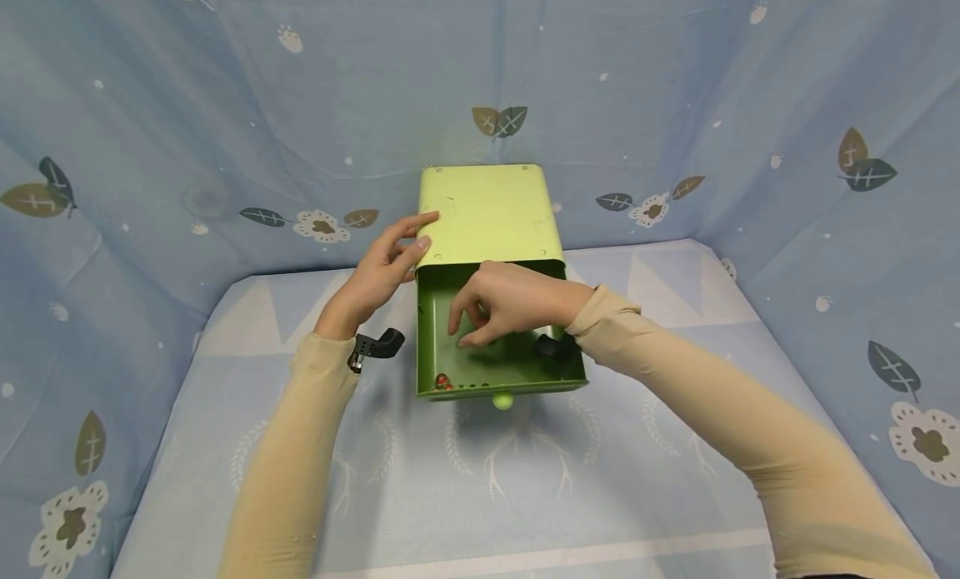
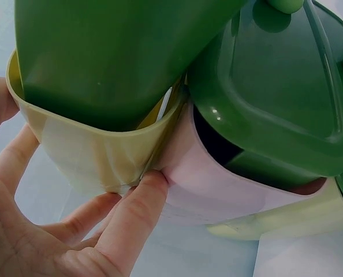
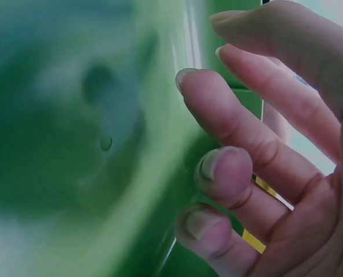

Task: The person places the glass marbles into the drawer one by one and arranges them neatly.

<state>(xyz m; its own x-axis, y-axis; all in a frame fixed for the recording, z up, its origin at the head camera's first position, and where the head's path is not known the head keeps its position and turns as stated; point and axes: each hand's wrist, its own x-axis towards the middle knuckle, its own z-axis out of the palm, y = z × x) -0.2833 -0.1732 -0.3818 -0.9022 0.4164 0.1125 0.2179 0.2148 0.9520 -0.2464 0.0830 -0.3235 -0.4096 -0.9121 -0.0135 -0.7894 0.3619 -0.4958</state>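
A yellow-green box (image 1: 487,217) stands on the table with its green drawer (image 1: 435,337) pulled out. My left hand (image 1: 381,267) touches the box's left side near the front top edge. Up close, its extended fingers (image 2: 134,222) rest against a yellowish case (image 2: 96,156) and a pink case (image 2: 229,187) beside it. Over the drawer hovers my right hand (image 1: 517,297), its fingers loosely bent. Nothing shows between those fingers (image 3: 217,104) in the right wrist view. Small round red things (image 1: 442,381) lie in the drawer's front left corner, with a few tiny dark dots along the front wall.
A round light-green knob (image 1: 503,401) sticks out from the drawer's front. Behind the box hangs a blue patterned curtain (image 1: 360,87), which also flanks the pale tabletop (image 1: 480,512). Another green drawer front (image 2: 287,81) appears in the left wrist view.
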